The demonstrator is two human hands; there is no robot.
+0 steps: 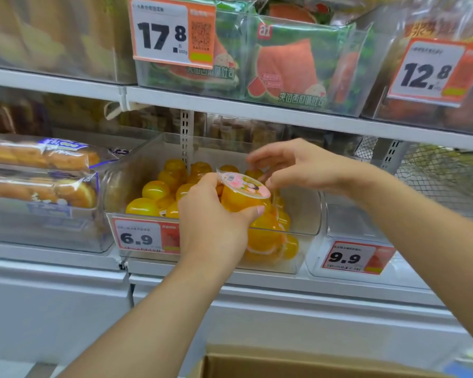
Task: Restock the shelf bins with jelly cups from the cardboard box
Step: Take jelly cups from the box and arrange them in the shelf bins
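**Jelly cup held over the 6.9 bin**

Left hand [210, 216] has its fingers wrapped round a yellow jelly cup [242, 196], tilted, right above the clear bin [306, 214] that's half full of orange jelly cups [155, 190]. Right hand [292, 166] hovers just beside the lid, fingers loosely curled, holding nothing. Cardboard box [298, 364] sits at the bottom edge, below the shelf.

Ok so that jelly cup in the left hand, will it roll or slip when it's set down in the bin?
The jelly cup looks rounded below its flat lid, so on its side it would probably roll. The pile in the bin is uneven, so it may settle tilted. Its glossy plastic looks fairly slippery; the left hand wraps it.
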